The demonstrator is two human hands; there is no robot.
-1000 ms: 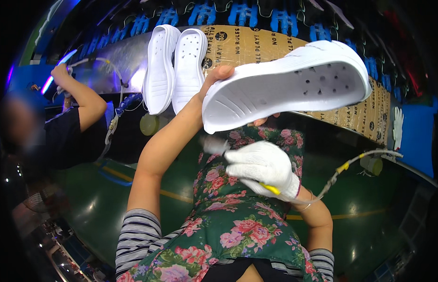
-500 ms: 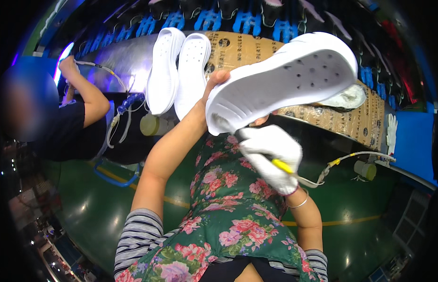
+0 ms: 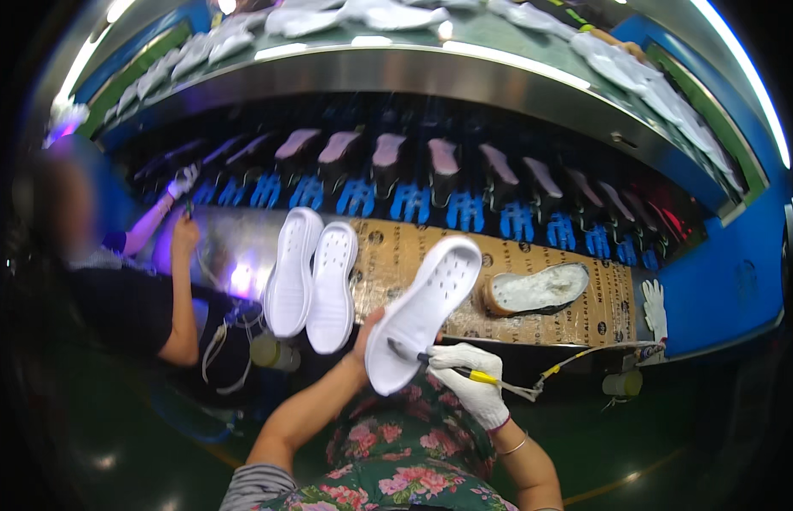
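We grip white shoe sole (image 3: 426,312) in left hand (image 3: 363,341); right hand (image 3: 471,381), curled round brush (image 3: 424,358), now reaches farther from its near end.

White strip lights (image 3: 752,72) glare at the upper corners, and a violet-white hotspot burns out part of the metal bench (image 3: 241,274). The held white sole (image 3: 413,319) is brightly lit, while the green floor (image 3: 115,460) lies dim. Fisheye distortion bows the steel beam (image 3: 371,70), the rim falls to black, and the co-worker's head (image 3: 60,204) is blurred.
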